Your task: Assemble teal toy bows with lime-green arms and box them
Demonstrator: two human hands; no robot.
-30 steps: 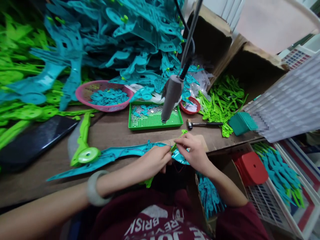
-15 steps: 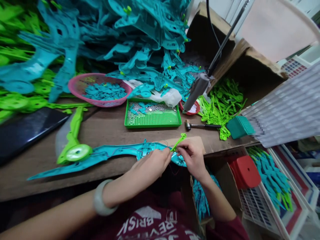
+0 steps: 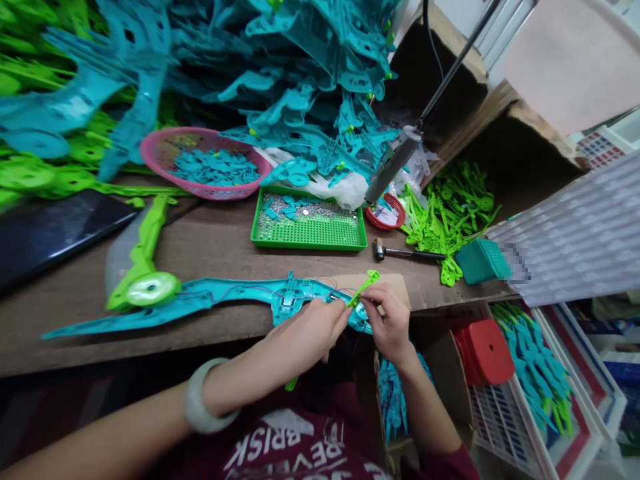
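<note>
My left hand (image 3: 317,327) is closed around a slim green plastic arm (image 3: 370,281), whose rounded end points up and right. The thumb and fingers of my right hand (image 3: 390,321) pinch at the same green arm; any small part between these fingertips is hidden. Beneath both hands lies a long blue plastic toy-bow-shaped shell (image 3: 240,293) with thin wires along it, partly covered by my hands. At its left end sits a green limb with a round disc (image 3: 153,291). A bit of green plastic (image 3: 291,385) shows below my left wrist.
Behind are a green tray (image 3: 310,240) of small metal parts, a pink basket (image 3: 205,190) of blue pieces, a small red basket (image 3: 387,217) and a hammer (image 3: 407,253). A grey screwdriver (image 3: 393,167) hangs above. Blue shells (image 3: 300,60) pile up at the back; a dark tablet-like slab (image 3: 55,233) lies left.
The view has shifted a little. Both hands remain at the green arm, and its end has moved slightly right. A green bit now shows below my left wrist.
</note>
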